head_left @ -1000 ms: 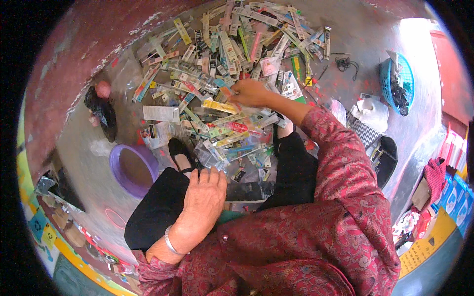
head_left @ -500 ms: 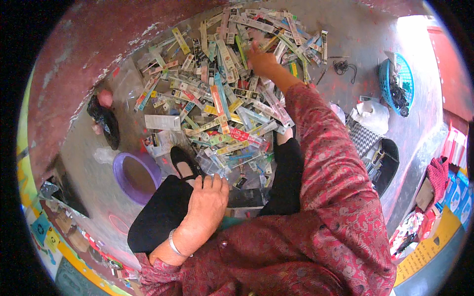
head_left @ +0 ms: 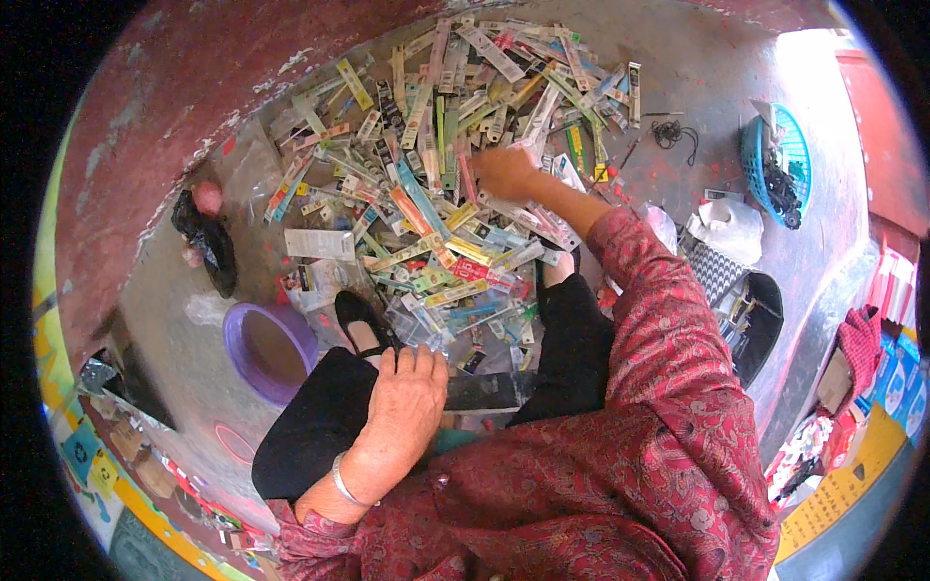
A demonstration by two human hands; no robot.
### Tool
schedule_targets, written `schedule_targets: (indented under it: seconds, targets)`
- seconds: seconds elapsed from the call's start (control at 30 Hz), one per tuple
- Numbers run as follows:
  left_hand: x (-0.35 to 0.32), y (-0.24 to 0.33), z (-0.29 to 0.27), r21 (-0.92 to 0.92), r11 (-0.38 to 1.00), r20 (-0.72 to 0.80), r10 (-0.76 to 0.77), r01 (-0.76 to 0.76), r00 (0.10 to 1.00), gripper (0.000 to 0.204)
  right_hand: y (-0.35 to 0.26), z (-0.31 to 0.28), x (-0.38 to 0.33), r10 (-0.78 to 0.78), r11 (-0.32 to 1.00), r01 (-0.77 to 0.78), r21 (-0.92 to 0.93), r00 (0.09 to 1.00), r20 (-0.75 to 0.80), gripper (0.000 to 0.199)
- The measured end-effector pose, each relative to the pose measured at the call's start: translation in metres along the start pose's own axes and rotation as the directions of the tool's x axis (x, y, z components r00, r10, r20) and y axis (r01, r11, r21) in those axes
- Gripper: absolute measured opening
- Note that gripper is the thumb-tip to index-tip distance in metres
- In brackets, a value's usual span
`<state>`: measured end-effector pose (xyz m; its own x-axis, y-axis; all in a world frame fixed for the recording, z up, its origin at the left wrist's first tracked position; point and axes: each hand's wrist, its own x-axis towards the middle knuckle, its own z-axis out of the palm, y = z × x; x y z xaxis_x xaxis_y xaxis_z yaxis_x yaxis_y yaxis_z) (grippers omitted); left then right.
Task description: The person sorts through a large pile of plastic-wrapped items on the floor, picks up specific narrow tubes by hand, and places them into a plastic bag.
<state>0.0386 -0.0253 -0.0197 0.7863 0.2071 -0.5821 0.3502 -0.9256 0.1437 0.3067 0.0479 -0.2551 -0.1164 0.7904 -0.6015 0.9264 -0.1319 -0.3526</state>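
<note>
My left hand (head_left: 409, 399) rests palm down on my left knee, fingers stretched out, holding nothing. A silver bracelet (head_left: 346, 481) circles that wrist. My right hand (head_left: 506, 175) is over the middle of a wide heap of long, narrow plastic packets (head_left: 426, 211) on the floor. Its fingers point left and are smeared by motion, so whether they hold a packet is unclear. A pinkish packet (head_left: 467, 178) lies by the fingertips. An orange-and-white packet (head_left: 422, 225) and a red one (head_left: 479, 273) lie nearer to me in the heap.
A purple basin (head_left: 270, 352) stands left of my foot. A black plastic bag (head_left: 205, 242) lies farther left, near the wall. To the right are a blue basket (head_left: 778, 165) with dark items, a white plastic bag (head_left: 727, 232) and a black open case (head_left: 759, 329).
My right hand has drawn back toward me from the far part of the heap. Packets in the middle have shifted. My left hand has stayed on the knee.
</note>
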Motion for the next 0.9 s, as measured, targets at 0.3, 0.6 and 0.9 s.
schedule_targets:
  seconds: [0.3, 0.6, 0.9]
  targets:
    - [0.000, 0.001, 0.001, 0.003, 1.000, -0.010, 0.010, -0.010, 1.000, 0.035, 0.038, -0.024, 0.022, 0.302, 0.952, -0.304, 0.025, 0.932, -0.199, 0.062]
    - [-0.002, 0.001, 0.003, -0.015, 1.000, -0.011, 0.005, -0.006, 1.000, 0.034, 0.061, -0.022, 0.009, 0.114, 0.974, -0.096, -0.206, 0.990, 0.080, 0.057]
    - [-0.004, 0.001, -0.002, 0.001, 0.999, 0.034, -0.036, 0.036, 0.999, 0.041, 0.013, 0.019, -0.056, 0.087, 0.992, -0.056, 0.116, 0.957, -0.275, 0.052]
